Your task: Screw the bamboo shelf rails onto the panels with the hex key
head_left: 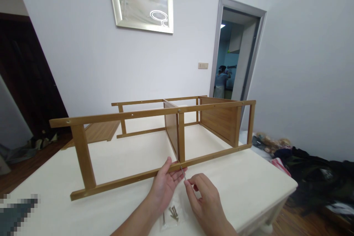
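A wooden shelf frame (132,177) lies on its side on the white table, with a middle panel (172,127) and an end panel (218,120) set between its side rails. My left hand (165,184) grips the near lower rail by the middle post, palm up, fingers under the rail and thumb raised in front. Closed in a pinch, my right hand (203,195) holds a thin metal hex key (183,173), its tip at a hole in that rail under the post. Below my hands, a clear plastic bag (170,219) holds several screws (174,213).
Another wooden panel (102,132) rests at the table's far left. The white table (249,184) has its right edge near a heap of dark clothes (312,173). A person (221,81) stands beyond the doorway. A framed picture (143,27) hangs on the wall.
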A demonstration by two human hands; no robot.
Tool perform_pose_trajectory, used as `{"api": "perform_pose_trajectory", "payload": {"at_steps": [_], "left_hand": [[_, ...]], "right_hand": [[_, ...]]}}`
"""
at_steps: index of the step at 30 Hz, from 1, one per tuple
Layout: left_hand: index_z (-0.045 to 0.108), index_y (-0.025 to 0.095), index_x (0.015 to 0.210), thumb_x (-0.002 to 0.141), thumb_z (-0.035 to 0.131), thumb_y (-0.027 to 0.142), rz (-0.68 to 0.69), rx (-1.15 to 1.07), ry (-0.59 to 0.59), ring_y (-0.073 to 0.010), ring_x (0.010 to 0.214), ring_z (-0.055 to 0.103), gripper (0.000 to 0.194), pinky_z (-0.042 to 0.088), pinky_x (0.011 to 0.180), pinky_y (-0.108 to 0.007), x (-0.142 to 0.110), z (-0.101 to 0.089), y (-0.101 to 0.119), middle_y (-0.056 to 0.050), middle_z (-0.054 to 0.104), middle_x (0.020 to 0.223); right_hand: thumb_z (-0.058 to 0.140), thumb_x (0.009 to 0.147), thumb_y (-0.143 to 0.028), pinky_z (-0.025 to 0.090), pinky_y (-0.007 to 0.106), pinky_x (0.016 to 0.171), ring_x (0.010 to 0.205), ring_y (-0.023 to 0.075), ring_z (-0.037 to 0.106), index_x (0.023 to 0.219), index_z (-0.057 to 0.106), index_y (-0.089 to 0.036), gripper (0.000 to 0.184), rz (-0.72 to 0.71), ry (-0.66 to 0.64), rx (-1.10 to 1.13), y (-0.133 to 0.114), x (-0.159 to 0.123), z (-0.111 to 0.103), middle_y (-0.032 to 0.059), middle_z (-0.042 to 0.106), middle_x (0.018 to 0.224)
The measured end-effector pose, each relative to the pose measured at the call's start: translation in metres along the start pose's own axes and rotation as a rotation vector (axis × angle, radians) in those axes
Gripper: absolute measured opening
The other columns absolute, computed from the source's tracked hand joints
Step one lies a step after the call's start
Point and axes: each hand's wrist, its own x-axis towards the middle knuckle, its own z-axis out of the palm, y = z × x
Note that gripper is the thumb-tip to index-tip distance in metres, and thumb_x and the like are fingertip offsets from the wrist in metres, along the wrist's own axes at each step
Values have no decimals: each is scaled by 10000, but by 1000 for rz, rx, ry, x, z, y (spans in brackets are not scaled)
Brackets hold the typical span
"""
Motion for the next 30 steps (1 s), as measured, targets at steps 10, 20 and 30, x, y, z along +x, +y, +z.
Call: {"api": "perform_pose_trajectory", "payload": {"at_steps": [10, 20, 30], "left_hand": [[648, 96, 873, 869, 626, 344, 0, 3, -4, -250, 851, 719, 249, 541, 812, -332, -3, 3, 2, -147, 747, 845], [634, 105, 887, 871, 621, 343, -5, 12, 22, -231, 736, 719, 239, 550, 722, -322, -2, 4, 1, -124, 729, 743], [629, 106, 869, 875, 618, 335, 0, 12, 33, -227, 760, 721, 230, 547, 730, -305, -5, 7, 2, -126, 734, 767]], "right_hand": [[490, 927, -87, 519, 272, 659, 749, 161, 623, 1140, 559, -217, 259, -52, -46, 83, 6, -3, 1, 35, 647, 831], [518, 898, -83, 554, 255, 662, 730, 156, 669, 1029, 607, -218, 208, -30, -76, 166, 2, 1, -2, 32, 697, 834], [529, 877, -53, 577, 280, 744, 830, 163, 668, 1128, 575, -218, 304, -77, -79, 174, 7, -2, 0, 54, 695, 924]]}}
